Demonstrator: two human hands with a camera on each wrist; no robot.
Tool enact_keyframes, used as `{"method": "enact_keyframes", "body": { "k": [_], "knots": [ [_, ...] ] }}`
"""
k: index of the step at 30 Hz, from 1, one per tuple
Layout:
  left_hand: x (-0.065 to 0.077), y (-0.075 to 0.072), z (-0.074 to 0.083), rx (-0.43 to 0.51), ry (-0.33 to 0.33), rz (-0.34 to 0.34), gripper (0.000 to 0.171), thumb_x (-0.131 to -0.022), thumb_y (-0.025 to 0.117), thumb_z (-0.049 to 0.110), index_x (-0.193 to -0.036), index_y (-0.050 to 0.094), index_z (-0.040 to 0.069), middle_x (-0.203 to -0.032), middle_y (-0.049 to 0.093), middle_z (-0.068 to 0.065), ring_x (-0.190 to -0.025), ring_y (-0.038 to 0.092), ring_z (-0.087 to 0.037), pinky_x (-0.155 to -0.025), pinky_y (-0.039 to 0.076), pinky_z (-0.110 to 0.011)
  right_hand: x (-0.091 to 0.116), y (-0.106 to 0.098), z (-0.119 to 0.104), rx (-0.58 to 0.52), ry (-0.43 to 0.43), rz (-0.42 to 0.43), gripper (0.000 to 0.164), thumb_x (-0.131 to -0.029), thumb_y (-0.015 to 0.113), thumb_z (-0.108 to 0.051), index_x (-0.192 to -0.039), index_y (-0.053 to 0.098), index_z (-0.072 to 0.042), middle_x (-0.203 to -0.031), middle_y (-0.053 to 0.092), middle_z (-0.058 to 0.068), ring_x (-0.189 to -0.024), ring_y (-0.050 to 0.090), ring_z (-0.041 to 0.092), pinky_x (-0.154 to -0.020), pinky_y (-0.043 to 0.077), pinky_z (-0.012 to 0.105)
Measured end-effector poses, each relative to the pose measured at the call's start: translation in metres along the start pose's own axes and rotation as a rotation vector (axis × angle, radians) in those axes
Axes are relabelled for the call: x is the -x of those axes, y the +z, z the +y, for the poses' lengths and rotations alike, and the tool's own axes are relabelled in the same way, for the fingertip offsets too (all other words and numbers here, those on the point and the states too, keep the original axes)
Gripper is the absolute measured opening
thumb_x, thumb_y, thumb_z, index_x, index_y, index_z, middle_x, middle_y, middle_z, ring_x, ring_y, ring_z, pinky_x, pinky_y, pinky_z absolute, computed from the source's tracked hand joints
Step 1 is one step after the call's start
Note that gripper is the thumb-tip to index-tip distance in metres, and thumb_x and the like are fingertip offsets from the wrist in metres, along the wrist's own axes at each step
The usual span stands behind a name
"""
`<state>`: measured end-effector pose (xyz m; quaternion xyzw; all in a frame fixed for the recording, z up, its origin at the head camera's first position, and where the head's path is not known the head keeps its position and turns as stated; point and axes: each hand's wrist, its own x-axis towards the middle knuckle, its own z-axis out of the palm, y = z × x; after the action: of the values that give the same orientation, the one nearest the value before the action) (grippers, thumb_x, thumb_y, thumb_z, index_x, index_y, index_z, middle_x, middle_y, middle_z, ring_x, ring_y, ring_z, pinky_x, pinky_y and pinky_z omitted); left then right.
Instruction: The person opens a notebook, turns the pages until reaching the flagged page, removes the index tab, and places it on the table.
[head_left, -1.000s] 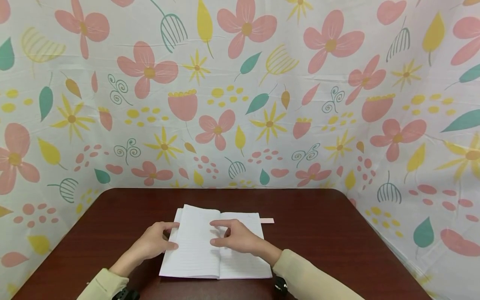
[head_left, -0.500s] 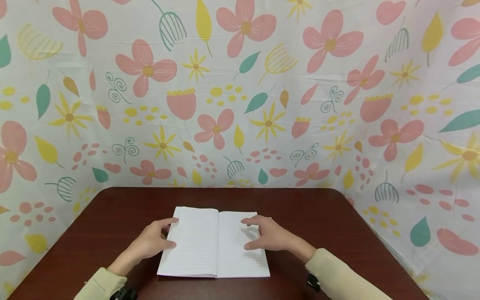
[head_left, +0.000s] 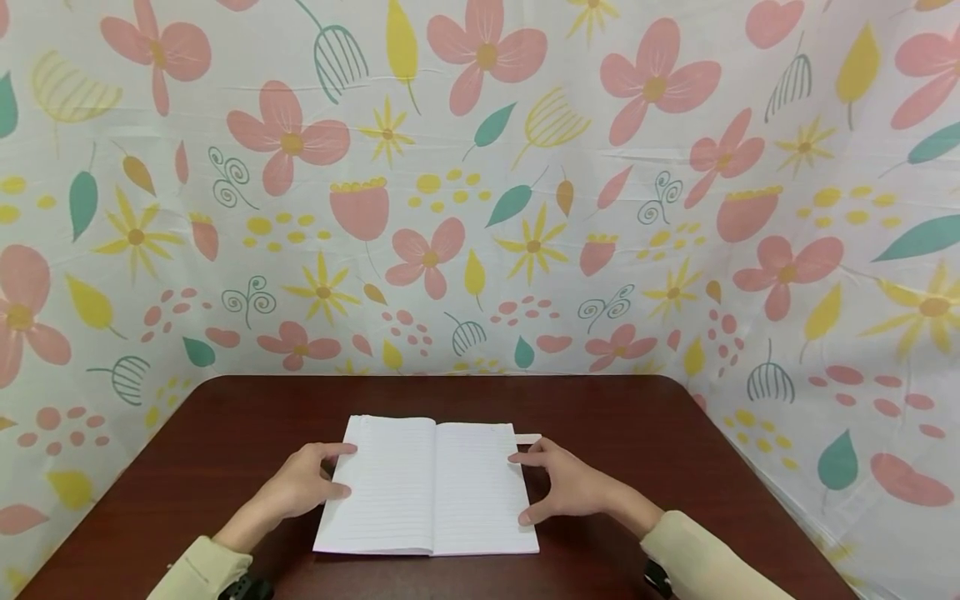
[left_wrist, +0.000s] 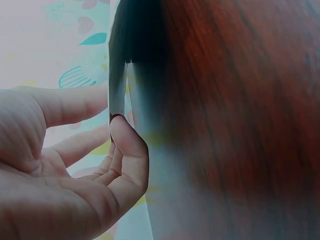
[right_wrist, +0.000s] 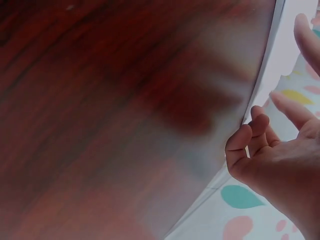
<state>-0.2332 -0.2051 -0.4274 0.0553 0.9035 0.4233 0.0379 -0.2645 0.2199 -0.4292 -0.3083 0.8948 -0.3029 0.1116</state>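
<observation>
An open lined notebook (head_left: 435, 492) lies on the table, both pages showing faint ruled lines. My left hand (head_left: 300, 482) holds its left edge: thumb and index finger lie over the page, and in the left wrist view the other fingers of the left hand (left_wrist: 95, 165) curl beneath the edge. At the opposite edge is my right hand (head_left: 570, 482), thumb and index finger spread over the page's margin. In the right wrist view, the lower fingers of the right hand (right_wrist: 280, 145) are bent beside the notebook's edge. Whether they press it cannot be told.
A pale pink strip (head_left: 528, 439) sticks out from the notebook's upper right side. The dark brown table (head_left: 637, 417) has rounded far corners. Behind and around it hangs a white cloth (head_left: 480, 208) with flowers and leaves. Black bands (head_left: 247, 587) circle the wrists.
My right hand has moved right, from near the middle fold to the right edge. The left page, lifted and uneven earlier, now lies flatter. My left hand has stayed at the left edge.
</observation>
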Motion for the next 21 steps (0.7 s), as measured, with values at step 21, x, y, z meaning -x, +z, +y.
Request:
{"method": "enact_keyframes", "body": {
  "k": [21],
  "knots": [
    [-0.0006,-0.0036,-0.0036,0.041,0.004,-0.053,0.062,-0.08,0.086,-0.007,-0.138,0.067,-0.002,-0.111,0.06,-0.016,-0.067,0.064,-0.022,-0.065,0.054,-0.038,0.0019,0.0052,0.0017,0.033,0.039,-0.005,0.09,-0.074,0.098,-0.04,-0.147,0.062,-0.003,-0.125,0.046,0.007,-0.116,0.044,0.027,-0.094,0.043,0.045]
  ]
}}
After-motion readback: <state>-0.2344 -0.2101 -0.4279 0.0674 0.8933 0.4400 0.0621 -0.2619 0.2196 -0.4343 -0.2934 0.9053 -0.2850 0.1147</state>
